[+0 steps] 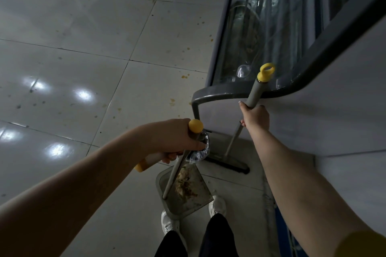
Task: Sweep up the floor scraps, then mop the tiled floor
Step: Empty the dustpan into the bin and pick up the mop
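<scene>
Your left grip (pixel 177 140) clasps the dustpan handle (pixel 173 177), your right grip (pixel 255 118) the broom handle (pixel 253 95); scraps (pixel 186 183) lie in the dustpan (pixel 188 207).

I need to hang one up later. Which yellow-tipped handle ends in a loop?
The broom handle in the right hand: its yellow tip is a ring. The dustpan handle in the left hand has a plain round knob.

Dim, ceiling-light glare on tiled floor (pixel 62 69), wide-angle warping
</scene>
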### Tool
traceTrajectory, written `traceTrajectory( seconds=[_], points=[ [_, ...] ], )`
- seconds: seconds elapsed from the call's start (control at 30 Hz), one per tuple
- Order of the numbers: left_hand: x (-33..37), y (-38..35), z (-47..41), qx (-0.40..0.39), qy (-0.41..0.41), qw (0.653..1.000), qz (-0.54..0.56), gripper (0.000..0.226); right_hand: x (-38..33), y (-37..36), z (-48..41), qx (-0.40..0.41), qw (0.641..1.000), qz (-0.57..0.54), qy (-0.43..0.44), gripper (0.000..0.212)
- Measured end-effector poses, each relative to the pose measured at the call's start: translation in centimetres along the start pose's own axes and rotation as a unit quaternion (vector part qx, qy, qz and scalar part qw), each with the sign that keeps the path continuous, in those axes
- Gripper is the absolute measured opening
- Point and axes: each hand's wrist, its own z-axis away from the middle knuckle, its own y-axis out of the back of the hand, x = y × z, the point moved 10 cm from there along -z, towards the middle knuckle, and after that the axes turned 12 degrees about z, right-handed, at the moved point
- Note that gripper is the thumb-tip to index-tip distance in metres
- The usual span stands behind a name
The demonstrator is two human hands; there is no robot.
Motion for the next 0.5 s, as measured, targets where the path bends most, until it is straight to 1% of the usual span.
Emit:
traceTrajectory(
  seconds=[0.17, 0.27, 0.37, 0.5],
  points=[
    [-0.3, 0.0, 0.1, 0.005, 0.004, 1.000, 0.022, 0.020, -2.0, 0.5, 0.5, 0.017, 1.000, 0.012, 0.020, 0.054],
    [-0.5, -0.2, 0.1, 0.004, 0.005, 0.999, 0.036, 0.020, -2.6, 0.7, 0.7, 0.024, 0.999, 0.014, 0.021, 0.058],
    [-0.5, -0.4, 0.0, 0.002, 0.001, 0.999, 0.035, 0.020, -3.0, 0.6, 1.0, 0.022, 0.998, 0.040, 0.030, 0.063],
    [-0.6, -0.5, 0.0, -0.002, -0.004, 0.999, 0.047, 0.021, -3.8, 0.7, 1.1, 0.032, 0.996, 0.069, 0.044, 0.058]
  ],
)
